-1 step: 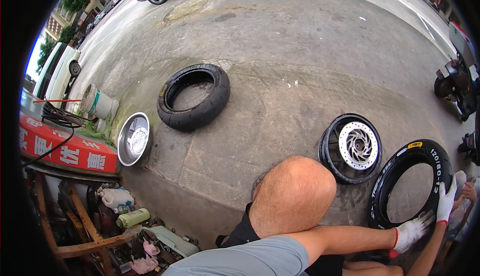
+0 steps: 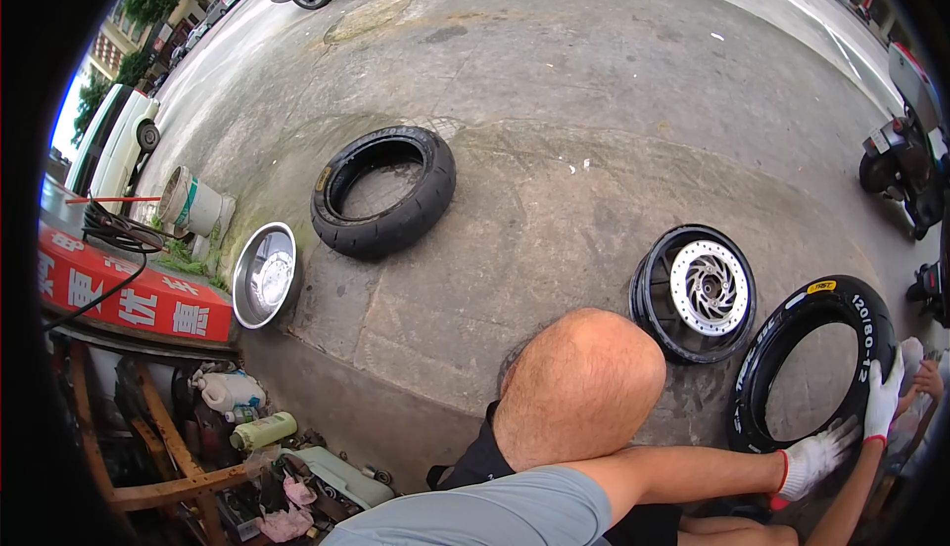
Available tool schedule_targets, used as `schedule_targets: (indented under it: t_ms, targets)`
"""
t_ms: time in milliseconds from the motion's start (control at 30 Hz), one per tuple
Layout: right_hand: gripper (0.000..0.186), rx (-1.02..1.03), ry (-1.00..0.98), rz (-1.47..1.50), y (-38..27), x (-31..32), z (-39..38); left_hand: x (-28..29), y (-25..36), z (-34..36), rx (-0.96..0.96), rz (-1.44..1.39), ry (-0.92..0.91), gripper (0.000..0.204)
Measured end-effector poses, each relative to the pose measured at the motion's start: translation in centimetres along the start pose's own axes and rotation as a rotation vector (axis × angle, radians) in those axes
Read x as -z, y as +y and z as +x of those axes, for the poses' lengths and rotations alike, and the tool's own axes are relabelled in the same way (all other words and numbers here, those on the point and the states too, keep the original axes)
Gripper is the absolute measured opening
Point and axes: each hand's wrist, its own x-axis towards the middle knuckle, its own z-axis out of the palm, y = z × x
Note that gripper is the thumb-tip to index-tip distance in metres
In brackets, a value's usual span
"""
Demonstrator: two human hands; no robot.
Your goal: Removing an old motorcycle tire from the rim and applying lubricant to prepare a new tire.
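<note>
A black scooter tyre [image 2: 749, 388] with pale sidewall lettering and a yellow label lies tilted at the right. My right hand [image 2: 884, 396], in a white knitted glove with a red cuff, grips its right outer edge, thumb on the sidewall. On its near edge my left hand [image 2: 819, 459], gloved alike, lies with fingers stretched out; the tips are partly hard to make out. Left of this tyre a black wheel rim [image 2: 653, 333] rests on the ground, with a silver brake disc [image 2: 710, 289] facing up. My bent knee [image 2: 584, 378] is in front of me.
Another tyre [image 2: 435, 200] lies farther off, near a metal basin [image 2: 267, 276]. A red sign [image 2: 148, 294], a bucket [image 2: 188, 202] and a rusty frame with bottles [image 2: 264, 431] stand left. A scooter [image 2: 905, 160] and another person's hand [image 2: 928, 380] show at the right edge.
</note>
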Motion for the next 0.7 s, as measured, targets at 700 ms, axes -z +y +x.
schedule_targets:
  t_ms: [700]
  targets:
    - [0.051,-0.058,0.049,-0.09,-5.8,1.9,-1.6,4.8,1.0,0.3,-0.036,0.044,-0.197,0.076]
